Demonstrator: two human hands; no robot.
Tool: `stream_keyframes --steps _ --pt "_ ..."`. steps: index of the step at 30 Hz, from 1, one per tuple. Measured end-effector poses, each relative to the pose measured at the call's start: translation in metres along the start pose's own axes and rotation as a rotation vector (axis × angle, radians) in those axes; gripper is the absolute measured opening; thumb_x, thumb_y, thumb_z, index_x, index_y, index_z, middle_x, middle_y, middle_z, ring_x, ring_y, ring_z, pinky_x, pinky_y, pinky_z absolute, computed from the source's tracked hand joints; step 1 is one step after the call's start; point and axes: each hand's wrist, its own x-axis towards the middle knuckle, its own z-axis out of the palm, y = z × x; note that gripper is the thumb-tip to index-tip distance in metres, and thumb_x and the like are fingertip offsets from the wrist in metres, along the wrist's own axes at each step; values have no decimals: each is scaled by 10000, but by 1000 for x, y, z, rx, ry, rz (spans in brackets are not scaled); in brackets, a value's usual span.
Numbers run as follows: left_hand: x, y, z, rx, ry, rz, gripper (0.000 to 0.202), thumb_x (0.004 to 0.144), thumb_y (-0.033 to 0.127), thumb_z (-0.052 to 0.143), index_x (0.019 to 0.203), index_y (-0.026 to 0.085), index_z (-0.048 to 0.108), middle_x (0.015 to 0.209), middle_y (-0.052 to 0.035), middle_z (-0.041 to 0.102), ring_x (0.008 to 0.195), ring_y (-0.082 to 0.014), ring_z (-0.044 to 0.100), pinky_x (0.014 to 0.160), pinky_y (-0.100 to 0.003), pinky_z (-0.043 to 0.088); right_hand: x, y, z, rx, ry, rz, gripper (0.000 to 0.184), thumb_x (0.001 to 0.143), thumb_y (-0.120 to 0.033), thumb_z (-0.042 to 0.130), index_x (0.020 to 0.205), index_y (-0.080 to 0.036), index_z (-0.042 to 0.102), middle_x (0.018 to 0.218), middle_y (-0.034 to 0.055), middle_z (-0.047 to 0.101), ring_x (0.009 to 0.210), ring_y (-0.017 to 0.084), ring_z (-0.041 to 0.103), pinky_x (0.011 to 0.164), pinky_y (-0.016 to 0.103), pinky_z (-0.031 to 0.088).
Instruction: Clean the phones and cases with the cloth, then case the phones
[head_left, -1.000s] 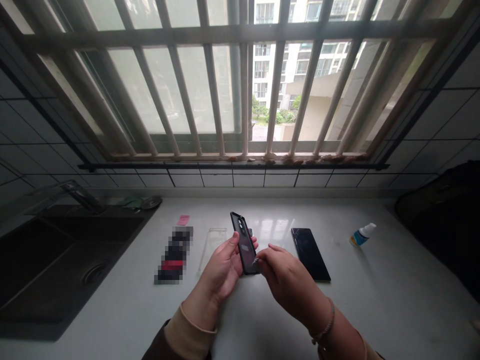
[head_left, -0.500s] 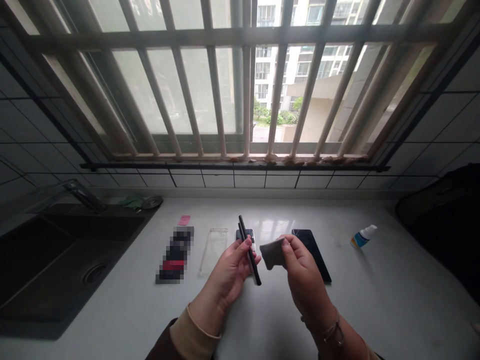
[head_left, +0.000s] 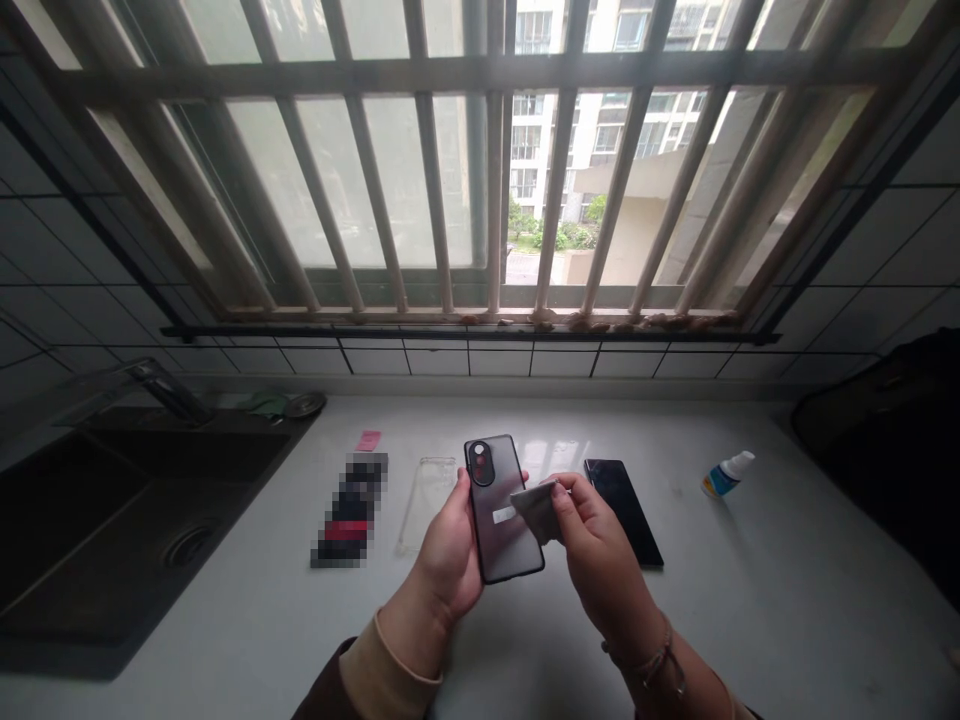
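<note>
My left hand (head_left: pixel 450 545) holds a phone case (head_left: pixel 504 545) upright by its sides, thumb on the left edge and fingertips at the right. The case has a black rim, a smoky see-through back, a dark oval camera section and a small white label. Whether a phone sits inside, I cannot tell. Between thumb and fingers of my right hand (head_left: pixel 596 530) is a small grey cloth (head_left: pixel 541 508), pinched and hanging. Its left corner overlaps the case; contact is unclear. Just beyond my right hand a black tablet-like device (head_left: pixel 622 505) lies flat, partly covered by that hand.
Left of my hands, a clear phone case (head_left: pixel 431 500), a pixelated dark item (head_left: pixel 352 510) and a pink slip (head_left: pixel 368 441) lie on the white counter (head_left: pixel 255 620). A small spray bottle (head_left: pixel 726 475) stands right. The sink (head_left: pixel 112 500) is far left, a dark bag-like shape (head_left: pixel 892 430) far right.
The phone case, seen edge-on before, has turned so its back faces me, and it now hides the device lying behind it. The cloth has moved slightly left, over the case's edge.
</note>
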Motion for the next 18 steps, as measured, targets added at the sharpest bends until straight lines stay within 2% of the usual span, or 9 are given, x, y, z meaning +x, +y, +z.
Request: stream_keyframes --steps 3,6,9,11,13,15,18 --pt "-4 0 2 -52 -93 -75 703 1071 594 387 1366 19 663 1291 -243 732 1208 -351 703 1086 -468 528 0 -1 2 -84 -46 -13 426 1049 -580 515 1098 -190 678 903 72 738 748 192 668 626 279 560" --pt "-5 0 1 -34 -94 -93 673 1056 601 434 1367 52 669 1287 -232 735 1164 -345 714 1060 -490 539 1 -4 0 -161 -23 -29 420 1051 -577 505 1065 -196 682 848 60 742 716 197 675 605 281 548" --pt "-7 -1 -2 57 -93 -186 634 1027 622 494 1362 115 674 1301 -221 728 1117 -341 718 988 -537 570 2 -9 -10 -303 143 -97 377 1063 -543 498 1086 -214 682 897 67 764 765 221 717 655 307 569" --pt "-10 -3 -3 115 -141 -267 661 1015 648 495 1346 105 677 1304 -246 716 1085 -335 719 933 -523 592 3 -12 -17 -435 285 -196 339 1076 -496 489 1156 -227 678 1003 87 778 868 249 744 737 341 589" --pt "-13 -5 -1 156 -214 -332 695 1014 667 470 1332 85 677 1294 -270 708 1055 -326 723 885 -482 605 5 -13 -22 -562 370 -308 314 1089 -444 477 1214 -230 671 1093 104 777 953 269 753 807 374 596" --pt "-17 -6 1 187 -262 -363 684 1020 664 455 1336 98 672 1273 -263 714 1031 -317 731 847 -446 610 6 -13 -23 -652 341 -398 295 1099 -389 466 1241 -227 668 1136 111 776 982 272 762 837 386 601" --pt "-19 -7 1 245 -243 -356 618 1021 638 484 1306 127 681 1160 -222 749 979 -312 749 787 -415 616 7 -9 -18 -681 152 -479 278 1110 -313 452 1263 -229 668 1129 90 788 957 244 782 825 357 616"
